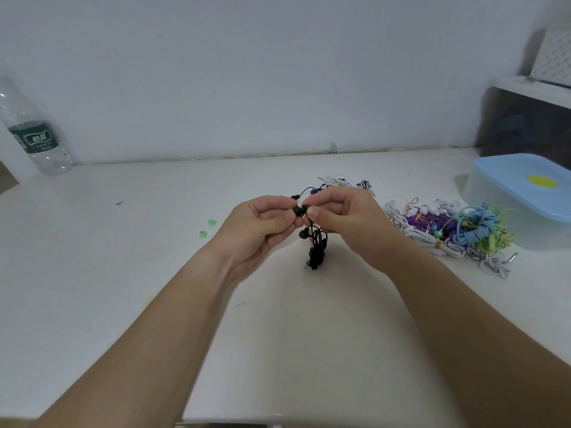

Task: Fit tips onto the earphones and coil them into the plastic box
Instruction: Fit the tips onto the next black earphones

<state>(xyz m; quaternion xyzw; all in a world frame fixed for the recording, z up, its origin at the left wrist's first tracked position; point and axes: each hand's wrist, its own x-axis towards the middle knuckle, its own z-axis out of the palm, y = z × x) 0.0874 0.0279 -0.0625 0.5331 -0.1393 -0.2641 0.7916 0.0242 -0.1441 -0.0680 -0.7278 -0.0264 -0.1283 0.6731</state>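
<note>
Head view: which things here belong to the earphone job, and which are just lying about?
Job: black earphones, pinched by left hand and right hand; earphone pile; green tips; plastic box, lid on.
Lying about: water bottle; dark unit at far right.

Black earphones [315,242], blue-lidded plastic box [522,183], green tips [207,228].
</note>
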